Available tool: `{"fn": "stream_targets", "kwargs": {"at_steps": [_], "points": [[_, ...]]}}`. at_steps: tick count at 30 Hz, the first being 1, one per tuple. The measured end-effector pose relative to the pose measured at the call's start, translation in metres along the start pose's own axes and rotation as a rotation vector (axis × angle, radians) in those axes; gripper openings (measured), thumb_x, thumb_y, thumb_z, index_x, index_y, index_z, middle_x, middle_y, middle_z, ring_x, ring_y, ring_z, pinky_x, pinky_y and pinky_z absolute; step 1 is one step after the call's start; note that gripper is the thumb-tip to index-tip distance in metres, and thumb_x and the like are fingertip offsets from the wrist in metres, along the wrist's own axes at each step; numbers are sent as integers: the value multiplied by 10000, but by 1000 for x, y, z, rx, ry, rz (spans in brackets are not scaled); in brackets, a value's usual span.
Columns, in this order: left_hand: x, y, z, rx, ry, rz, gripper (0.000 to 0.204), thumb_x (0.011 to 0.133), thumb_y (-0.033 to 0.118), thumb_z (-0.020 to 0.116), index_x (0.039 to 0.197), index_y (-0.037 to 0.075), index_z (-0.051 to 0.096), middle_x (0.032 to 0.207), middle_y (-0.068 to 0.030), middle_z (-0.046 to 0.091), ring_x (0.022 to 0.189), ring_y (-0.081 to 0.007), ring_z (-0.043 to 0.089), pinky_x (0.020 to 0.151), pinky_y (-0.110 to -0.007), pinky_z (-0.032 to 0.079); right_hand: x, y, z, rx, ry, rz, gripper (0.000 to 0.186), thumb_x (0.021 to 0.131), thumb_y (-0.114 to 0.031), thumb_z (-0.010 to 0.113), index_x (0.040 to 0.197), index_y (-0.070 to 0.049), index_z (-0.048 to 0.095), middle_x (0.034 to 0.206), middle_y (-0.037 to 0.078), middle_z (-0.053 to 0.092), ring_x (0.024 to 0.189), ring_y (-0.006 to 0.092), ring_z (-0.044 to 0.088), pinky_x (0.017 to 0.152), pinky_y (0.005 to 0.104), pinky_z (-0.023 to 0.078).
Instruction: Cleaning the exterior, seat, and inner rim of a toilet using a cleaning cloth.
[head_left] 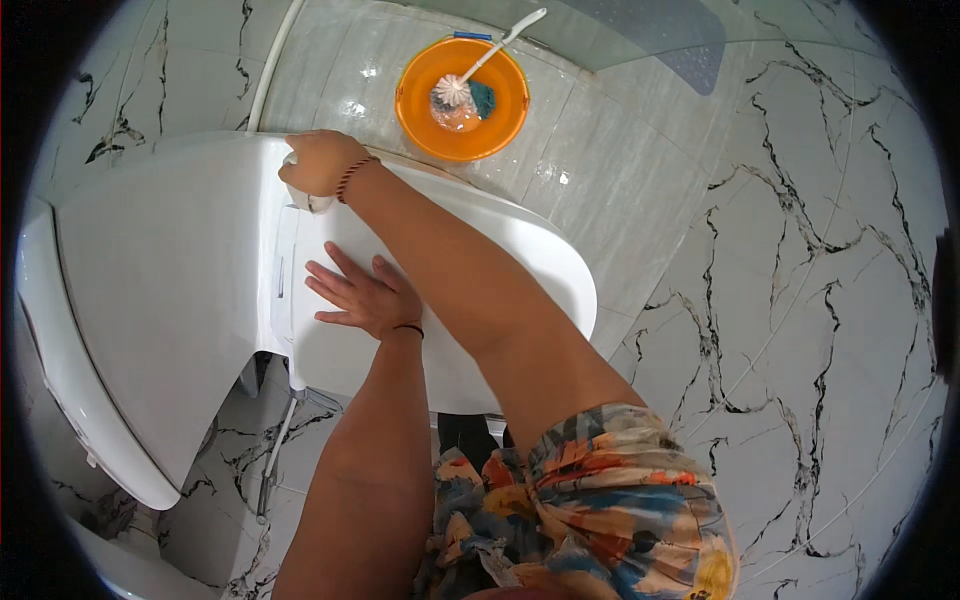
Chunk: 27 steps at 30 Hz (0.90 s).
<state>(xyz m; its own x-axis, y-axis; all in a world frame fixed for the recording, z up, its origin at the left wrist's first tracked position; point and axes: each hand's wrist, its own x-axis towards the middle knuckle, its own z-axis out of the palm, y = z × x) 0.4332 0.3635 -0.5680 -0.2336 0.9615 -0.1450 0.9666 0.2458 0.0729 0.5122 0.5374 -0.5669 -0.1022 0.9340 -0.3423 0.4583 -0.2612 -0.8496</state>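
Note:
Beneath my arms is a white toilet, its lid (540, 260) lowered. My left hand (365, 298) lies flat on the lid near the hinge end, fingers spread and holding nothing. Farther off, my right hand (325, 165) is closed at the far corner by the hinges. From under its fingers shows a crumpled whitish cloth (318, 203), mostly hidden by the hand. To the left rises the toilet's smooth white back section (160, 270).
Beyond the toilet, an orange bucket (412, 118) stands on wet grey tiles, holding a white-handled brush (505, 40) and a green scrubber (482, 99). A glass panel (640, 40) is behind. A hose (278, 440) hangs near left. Marbled tiles (780, 330) lie right.

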Motion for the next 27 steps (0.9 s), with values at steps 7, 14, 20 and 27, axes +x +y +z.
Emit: {"fn": "stream_targets", "kwargs": {"at_steps": [7, 14, 20, 27], "points": [[3, -4, -5, -15, 24, 18, 620, 914, 408, 332, 1454, 180, 130, 1495, -199, 45, 1382, -387, 27, 1008, -670, -34, -135, 76, -53, 142, 91, 205, 485, 827, -374, 548, 1204, -67, 553, 1131, 197, 588, 1045, 333, 560, 922, 371, 418], [1, -3, -2, 10, 8, 24, 604, 935, 428, 293, 1454, 172, 120, 1501, -183, 25, 1389, -360, 2, 1016, -666, -12, -311, 129, -55, 300, 661, 517, 367, 853, -131, 532, 1193, 8, 519, 1148, 183, 572, 1076, 258, 535, 943, 319, 387], [1, -3, -2, 19, -11, 15, 612, 935, 456, 261, 1456, 176, 104, 1497, -194, 10, 1387, -371, -11, 1009, -676, -3, -382, 109, 19, 565, 1030, 826, 396, 894, -127, 474, 1257, 24, 429, 1147, 138, 539, 1046, 211, 518, 914, 313, 406], [3, -4, -3, 12, -2, 10, 617, 932, 469, 259, 1454, 175, 115, 1497, -197, 11, 1387, -369, -9, 1006, -677, -6, -302, 118, -25, -164, 929, 402, 356, 823, -126, 561, 1159, -10, 528, 1113, 181, 564, 1039, 318, 527, 915, 370, 399]]}}
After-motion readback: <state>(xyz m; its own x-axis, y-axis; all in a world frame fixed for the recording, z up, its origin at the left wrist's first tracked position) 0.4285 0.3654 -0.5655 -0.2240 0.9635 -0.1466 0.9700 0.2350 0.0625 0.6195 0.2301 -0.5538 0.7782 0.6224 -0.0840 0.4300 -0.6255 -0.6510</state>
